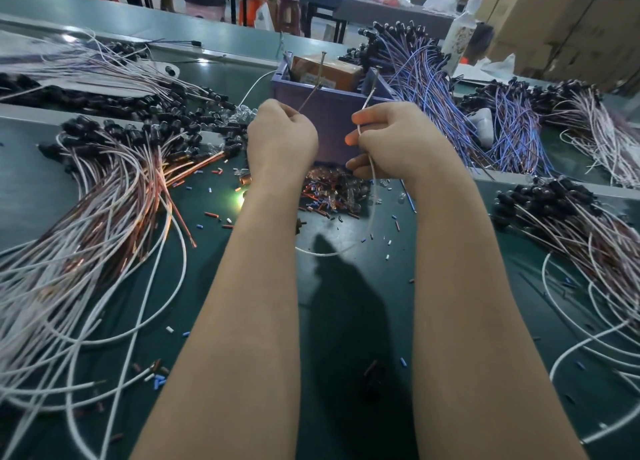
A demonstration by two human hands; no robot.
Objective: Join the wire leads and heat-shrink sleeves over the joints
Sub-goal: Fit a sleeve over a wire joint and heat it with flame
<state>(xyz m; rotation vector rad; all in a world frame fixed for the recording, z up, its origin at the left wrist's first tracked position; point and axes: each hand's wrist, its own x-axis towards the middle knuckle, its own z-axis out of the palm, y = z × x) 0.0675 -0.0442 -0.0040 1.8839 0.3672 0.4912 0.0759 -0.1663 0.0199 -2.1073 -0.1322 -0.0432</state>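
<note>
Bench: dark green matted worktop (353,321), pale raised strip across the back.
Centre: purple plastic box (332,120), upright; just in front of it, a heap of short red, blue and clear sleeve pieces (329,193).
Left: fanned bundle of white and copper-pink wires (104,200), black end caps toward the back.
Back right: bundle of blue and purple wires (426,79), just beside the box.
Right: second white-and-pink capped bundle (588,224) — loose ends curling forward.
Scattered: loose red, blue and white tube offcuts (388,241), strewn over the mat.

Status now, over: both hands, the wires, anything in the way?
Left hand pinches thin brown lead. Right hand grips white wire. Ends apart, not joined. Purple box just behind hands.
</note>
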